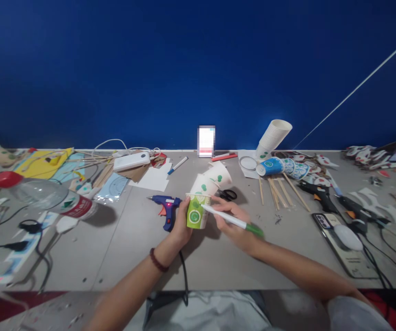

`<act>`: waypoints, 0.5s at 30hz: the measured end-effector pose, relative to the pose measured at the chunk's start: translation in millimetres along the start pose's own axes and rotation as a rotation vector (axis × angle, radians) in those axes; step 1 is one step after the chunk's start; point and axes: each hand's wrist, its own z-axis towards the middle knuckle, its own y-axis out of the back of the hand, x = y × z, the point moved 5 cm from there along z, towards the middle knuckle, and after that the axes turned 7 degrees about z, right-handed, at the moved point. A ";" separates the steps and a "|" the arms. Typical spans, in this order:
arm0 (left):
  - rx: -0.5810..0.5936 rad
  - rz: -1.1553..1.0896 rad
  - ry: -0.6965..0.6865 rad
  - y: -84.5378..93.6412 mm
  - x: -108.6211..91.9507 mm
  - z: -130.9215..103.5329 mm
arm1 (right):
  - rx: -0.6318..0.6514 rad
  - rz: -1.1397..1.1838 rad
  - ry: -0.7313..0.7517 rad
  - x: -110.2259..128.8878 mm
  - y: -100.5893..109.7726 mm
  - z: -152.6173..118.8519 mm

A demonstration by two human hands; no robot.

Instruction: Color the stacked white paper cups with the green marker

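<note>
In my left hand (pixel 182 224) is a paper cup (pixel 195 216), coloured green over much of its side, held bottom-down near the table's middle. My right hand (pixel 234 220) grips a white marker with a green end (pixel 229 218), its tip touching or very close to the cup's upper side. Behind the held cup lie white paper cups with green leaf prints (pixel 217 177). A blue glue gun (pixel 166 207) rests just left of my left hand, a red light showing on it. Black-handled scissors (pixel 228 195) lie partly hidden behind my right hand.
A clear bottle with a red cap (pixel 51 195) lies at left beside a power strip (pixel 24 253). Stacked cups (pixel 274 138), blue patterned cups (pixel 270 166) and wooden sticks (pixel 277 193) sit back right. A phone (pixel 342 248) and black glue guns (pixel 317 195) occupy the right.
</note>
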 end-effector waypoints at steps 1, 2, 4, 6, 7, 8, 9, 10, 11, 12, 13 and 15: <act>-0.001 -0.001 0.001 -0.4 -0.2 -0.4 | -0.002 0.003 -0.009 -1.1 0.0 -0.4; -0.005 -0.001 0.002 -0.7 -0.4 -0.8 | -0.001 0.007 -0.018 -2.0 0.0 -0.8; -0.012 0.003 0.002 -1.2 -0.8 -1.7 | -0.003 0.015 -0.037 -3.6 0.2 -1.5; -0.015 0.010 -0.002 -1.9 -1.2 -2.4 | -0.005 0.023 -0.056 -5.0 0.8 -2.3; -0.017 0.013 -0.007 -2.0 -1.4 -2.6 | -0.005 0.027 -0.065 -5.6 0.9 -2.7; -0.017 0.017 -0.008 -2.0 -1.4 -2.6 | -0.006 0.033 -0.073 -6.0 1.2 -3.1; -0.015 0.021 -0.008 -2.0 -1.3 -2.6 | -0.006 0.038 -0.079 -6.3 1.3 -3.5; -0.013 0.026 -0.009 -1.8 -1.2 -2.4 | -0.007 0.042 -0.084 -6.4 1.2 -3.7; -0.011 0.030 -0.009 -1.4 -1.0 -2.1 | -0.007 0.044 -0.089 -6.4 1.1 -3.9; -0.009 0.032 -0.011 -0.9 -0.9 -1.8 | -0.008 0.044 -0.092 -6.2 0.8 -3.8; -0.010 0.032 -0.015 -0.2 -0.8 -1.4 | -0.011 0.044 -0.094 -5.9 0.5 -3.7; -0.014 0.029 -0.026 1.5 -0.7 -0.7 | -0.020 0.044 -0.096 -5.3 0.0 -3.0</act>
